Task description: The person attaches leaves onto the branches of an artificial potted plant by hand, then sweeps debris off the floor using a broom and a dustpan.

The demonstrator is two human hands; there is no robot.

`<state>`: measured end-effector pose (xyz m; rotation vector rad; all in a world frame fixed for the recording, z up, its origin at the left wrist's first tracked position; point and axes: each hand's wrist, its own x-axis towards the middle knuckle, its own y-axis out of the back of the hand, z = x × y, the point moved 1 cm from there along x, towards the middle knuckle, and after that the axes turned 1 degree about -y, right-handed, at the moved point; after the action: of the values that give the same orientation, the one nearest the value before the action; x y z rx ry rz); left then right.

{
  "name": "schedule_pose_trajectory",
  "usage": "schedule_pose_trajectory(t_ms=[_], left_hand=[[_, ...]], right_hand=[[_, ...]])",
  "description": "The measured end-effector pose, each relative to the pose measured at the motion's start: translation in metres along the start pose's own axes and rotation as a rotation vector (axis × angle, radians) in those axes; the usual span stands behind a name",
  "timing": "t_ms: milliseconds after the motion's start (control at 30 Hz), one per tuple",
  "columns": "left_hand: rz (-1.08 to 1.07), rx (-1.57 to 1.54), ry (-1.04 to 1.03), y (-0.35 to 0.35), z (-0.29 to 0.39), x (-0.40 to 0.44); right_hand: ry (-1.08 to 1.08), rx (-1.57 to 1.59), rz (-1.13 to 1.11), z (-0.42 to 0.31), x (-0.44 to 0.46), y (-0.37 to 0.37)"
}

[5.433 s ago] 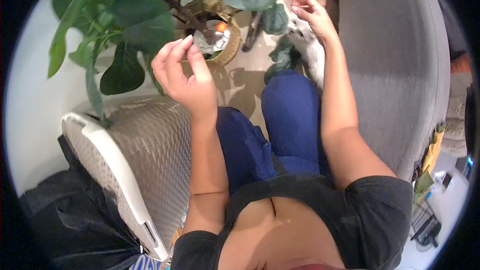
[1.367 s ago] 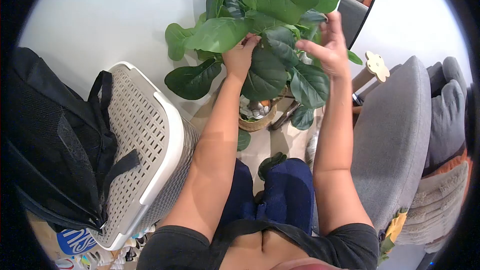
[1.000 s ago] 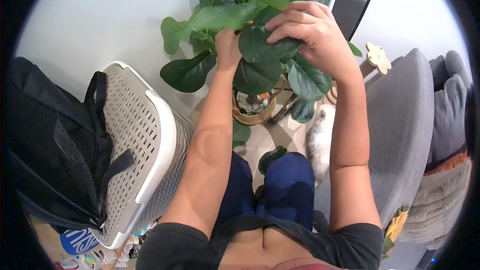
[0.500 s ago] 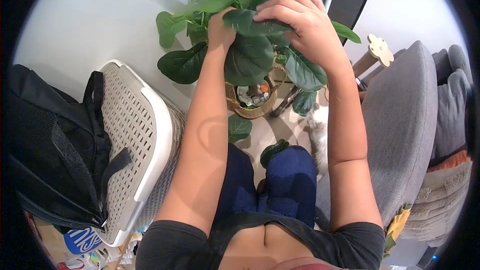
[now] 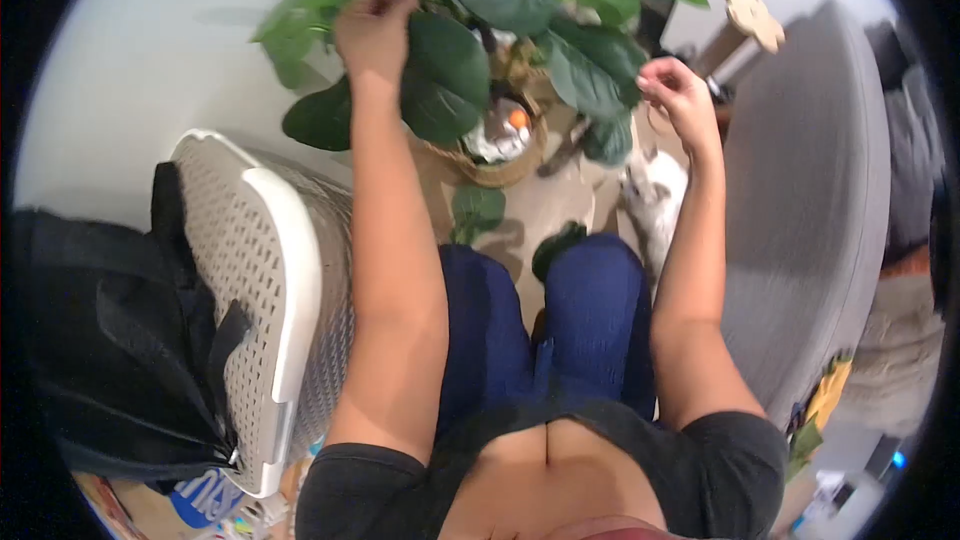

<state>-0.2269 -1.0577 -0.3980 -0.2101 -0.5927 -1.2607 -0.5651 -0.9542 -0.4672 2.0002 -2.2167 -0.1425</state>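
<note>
A leafy green plant with broad, dark leaves fills the top middle of the head view. My left hand (image 5: 372,35) is among the leaves on the left, its fingers curled closed; what they hold is hidden. Beside it hangs a large dark leaf (image 5: 446,75). On the right, my right hand (image 5: 684,105) has thumb and fingers pinched at the tip of another broad leaf (image 5: 592,65). Below the foliage stands a woven basket (image 5: 505,175) holding the plant's base, with pale stones and a small orange ball (image 5: 518,118) inside.
At left, a white lidded hamper (image 5: 300,270) carries a black bag (image 5: 110,330). A grey sofa (image 5: 800,200) runs along the right. A white cat (image 5: 655,195) is on the floor near my right forearm. A flower-topped post (image 5: 752,18) stands behind. Two loose leaves (image 5: 478,212) show near my knees.
My hands have moved apart: the left one shifted left, the right one came down and right off the upper leaf to a lower leaf's tip. The cat shows more.
</note>
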Motion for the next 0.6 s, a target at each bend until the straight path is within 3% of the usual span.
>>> schedule_pose_trajectory(t_ms=[33, 67, 133, 200, 267, 300, 367, 400, 467, 533, 600], left_hand=[[-0.012, 0.137, -0.066, 0.006, 0.0, -0.001], [0.076, -0.006, 0.011, 0.001, 0.021, -0.014], [0.161, 0.063, -0.17, 0.002, 0.023, -0.024], [0.166, -0.102, -0.124, 0.0, 0.037, -0.059], [0.326, 0.261, -0.224, -0.003, 0.056, -0.093], [0.316, 0.258, -0.215, -0.008, 0.064, -0.111], [0.248, 0.44, -0.575, -0.02, 0.076, -0.148], [0.095, 0.512, -0.66, -0.024, 0.071, -0.163], [-0.175, 0.278, -0.664, -0.043, 0.058, -0.189], [-0.264, 0.27, -0.662, -0.051, 0.051, -0.199], [-0.511, 0.267, -0.474, -0.049, 0.041, -0.207]], right_hand=[[-0.08, -0.092, -0.058, 0.007, -0.006, 0.003], [-0.174, -0.18, -0.118, 0.011, -0.016, 0.006], [-0.276, -0.096, -0.333, 0.026, -0.034, 0.005], [-0.32, -0.081, -0.506, 0.038, -0.048, 0.001], [-0.411, -0.329, -0.545, 0.062, -0.052, -0.009], [-0.563, -0.3, -0.631, 0.088, -0.051, -0.016], [-0.671, -0.307, -0.816, 0.157, -0.054, -0.035], [-0.572, -0.402, -0.889, 0.193, -0.06, -0.045], [-0.466, -0.489, -0.966, 0.253, -0.084, -0.061], [0.022, -1.009, -0.875, 0.275, -0.108, -0.064], [0.019, -1.095, -0.899, 0.286, -0.113, -0.068]])
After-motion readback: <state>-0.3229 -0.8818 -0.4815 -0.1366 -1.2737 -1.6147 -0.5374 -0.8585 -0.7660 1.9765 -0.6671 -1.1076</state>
